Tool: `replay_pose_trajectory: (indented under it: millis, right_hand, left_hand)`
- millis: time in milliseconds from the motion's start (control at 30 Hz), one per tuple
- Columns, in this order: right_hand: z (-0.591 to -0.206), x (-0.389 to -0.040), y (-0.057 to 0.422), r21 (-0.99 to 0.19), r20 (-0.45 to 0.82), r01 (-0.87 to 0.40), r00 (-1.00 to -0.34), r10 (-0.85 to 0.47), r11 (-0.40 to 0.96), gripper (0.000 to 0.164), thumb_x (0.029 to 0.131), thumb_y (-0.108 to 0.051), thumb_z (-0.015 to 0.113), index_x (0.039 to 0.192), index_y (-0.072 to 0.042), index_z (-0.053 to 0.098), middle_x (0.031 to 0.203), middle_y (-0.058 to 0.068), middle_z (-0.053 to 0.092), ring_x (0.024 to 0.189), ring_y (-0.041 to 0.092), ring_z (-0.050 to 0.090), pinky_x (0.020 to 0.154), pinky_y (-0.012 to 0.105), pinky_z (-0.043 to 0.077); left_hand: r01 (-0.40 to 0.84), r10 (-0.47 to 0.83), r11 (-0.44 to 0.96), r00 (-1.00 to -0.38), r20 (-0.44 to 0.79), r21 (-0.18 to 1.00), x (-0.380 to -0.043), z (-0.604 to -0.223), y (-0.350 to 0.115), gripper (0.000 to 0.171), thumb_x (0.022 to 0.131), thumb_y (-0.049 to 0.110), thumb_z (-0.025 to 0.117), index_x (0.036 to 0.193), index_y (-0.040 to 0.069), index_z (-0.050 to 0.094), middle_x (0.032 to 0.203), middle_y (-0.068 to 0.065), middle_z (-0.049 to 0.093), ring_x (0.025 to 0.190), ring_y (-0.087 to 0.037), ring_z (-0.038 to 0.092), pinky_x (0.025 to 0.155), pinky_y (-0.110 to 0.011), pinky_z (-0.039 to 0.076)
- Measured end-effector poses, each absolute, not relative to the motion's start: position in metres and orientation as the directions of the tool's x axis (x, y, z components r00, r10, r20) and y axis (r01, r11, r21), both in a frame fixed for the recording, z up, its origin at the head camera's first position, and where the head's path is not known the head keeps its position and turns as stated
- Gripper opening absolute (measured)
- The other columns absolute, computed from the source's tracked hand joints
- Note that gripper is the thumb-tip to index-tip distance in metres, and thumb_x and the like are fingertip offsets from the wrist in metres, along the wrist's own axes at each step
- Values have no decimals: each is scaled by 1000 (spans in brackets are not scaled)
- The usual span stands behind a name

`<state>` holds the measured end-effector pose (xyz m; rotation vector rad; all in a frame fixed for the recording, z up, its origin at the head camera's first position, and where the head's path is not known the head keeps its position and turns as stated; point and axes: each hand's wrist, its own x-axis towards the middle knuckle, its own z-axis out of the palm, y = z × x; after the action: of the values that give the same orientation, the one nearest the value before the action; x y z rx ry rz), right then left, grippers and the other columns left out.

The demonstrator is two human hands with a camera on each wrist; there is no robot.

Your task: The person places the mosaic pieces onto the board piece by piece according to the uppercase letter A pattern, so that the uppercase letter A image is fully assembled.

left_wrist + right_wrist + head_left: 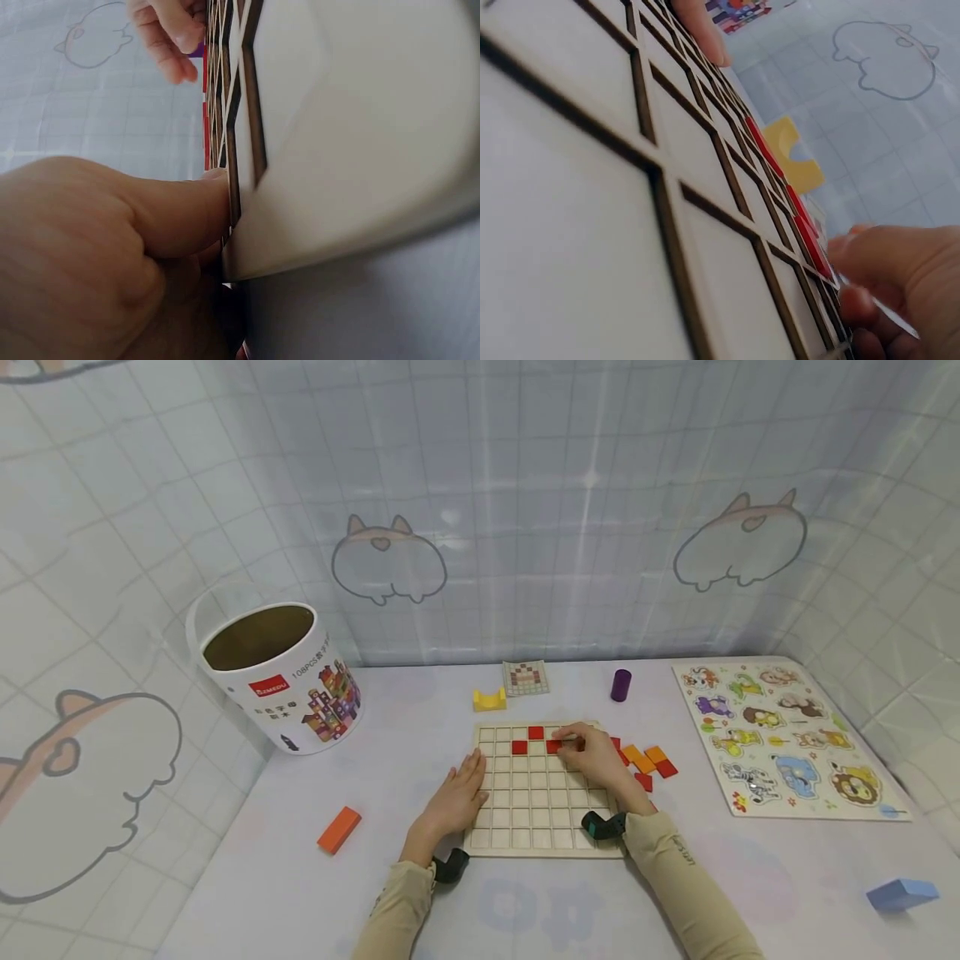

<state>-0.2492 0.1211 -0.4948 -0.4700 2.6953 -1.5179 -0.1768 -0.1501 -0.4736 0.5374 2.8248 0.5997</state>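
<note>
A pale wooden grid board [531,818] lies in front of me. My left hand [456,795] rests along its left edge with fingers extended, and in the left wrist view the thumb [176,217] lies against the board's side. Three red square tiles sit in upper cells: a top one [536,732], a lower left one [520,747] and a lower right one [553,747]. At that lower right tile is my right hand [595,758], thumb and fingertips close over it. In the left wrist view no tile shows between the right hand's fingertips [182,73].
Loose orange and red tiles [643,764] lie right of the board. Behind it are a yellow arched block [490,700], a pattern card [526,678] and a purple cylinder [620,686]. A white bucket [300,693], orange block [339,830], animal puzzle [795,739] and blue block [900,894] stand around.
</note>
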Motion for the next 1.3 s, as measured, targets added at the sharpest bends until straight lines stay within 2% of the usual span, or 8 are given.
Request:
replay_pose_trajectory:
  millis: [167,267,433,633,800,1000,1167,1300]
  right_hand:
    - [-489,-249,132,-874,93,-193,-967,-236,447,29,91,-12,66,120,-11,67,89,12,66,65,15,48,54,23,39]
    - [-485,-249,141,-881,95,-177,-975,-202,438,30,92,-13,66,122,-11,66,84,12,65,64,13,50,52,22,41]
    - [-480,-250,157,-878,106,-166,-982,-156,450,33,92,-15,66,124,-8,64,93,16,67,74,11,57,55,23,46]
    - [-474,-251,182,-867,90,-118,-993,-80,484,36,93,-19,65,127,-9,62,96,18,64,79,15,58,58,21,47]
    - [-472,-244,210,-857,52,-40,-999,8,514,37,96,-22,61,129,-6,60,110,22,63,82,15,56,63,18,49]
    - [-478,-234,240,-842,-17,50,-998,66,537,38,99,-23,55,132,-5,57,123,23,58,83,12,55,60,19,46]
    - [-483,-232,253,-831,-46,60,-998,39,553,36,98,-16,51,131,-4,57,127,21,58,91,18,49,65,19,44]
    - [-484,-232,257,-799,-67,62,-998,14,598,40,90,-5,51,130,-4,57,123,20,59,86,20,46,63,21,41]
  left_hand:
    - [306,386,852,-915,-114,424,-177,-474,-150,59,103,16,43,151,-7,19,161,-21,13,150,-38,14,120,-56,15]
    - [297,379,855,-918,-120,425,-177,-474,-150,59,103,17,43,152,-6,19,162,-20,12,150,-36,14,121,-55,15]
    - [293,377,854,-918,-123,430,-176,-471,-149,59,103,17,43,152,-6,19,162,-20,12,150,-37,14,121,-55,15]
    - [300,379,856,-918,-118,421,-175,-471,-149,59,103,16,43,151,-7,20,162,-21,13,150,-37,15,120,-56,15]
    - [297,379,856,-918,-121,424,-175,-471,-149,59,103,16,43,151,-7,20,162,-21,13,150,-37,15,120,-55,16]
    - [300,384,857,-914,-130,420,-176,-472,-149,59,103,17,43,152,-6,19,162,-21,13,150,-37,14,120,-55,15]
    - [303,386,855,-914,-125,420,-176,-471,-149,59,103,16,42,151,-7,19,161,-21,13,150,-38,14,120,-55,15]
    - [303,387,852,-914,-122,426,-177,-471,-149,59,103,16,42,151,-7,19,161,-21,13,150,-38,14,120,-55,15]
